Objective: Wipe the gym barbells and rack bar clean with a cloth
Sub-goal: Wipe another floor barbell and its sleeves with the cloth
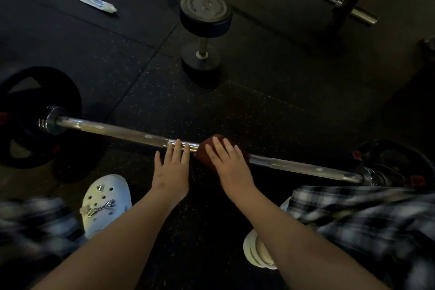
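Red cloth (203, 152) lay on the bar (106, 128) under my flat right grip (229, 165); my left grip (171, 169), flat too, touched the bar beside it. Nothing clasped: the bar could roll, the cloth slip.

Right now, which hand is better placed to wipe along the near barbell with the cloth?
The right hand: its flat fingers lie on the dark red cloth, draped over the near barbell. The left hand only touches bare bar beside the cloth, so it likely suits steadying.
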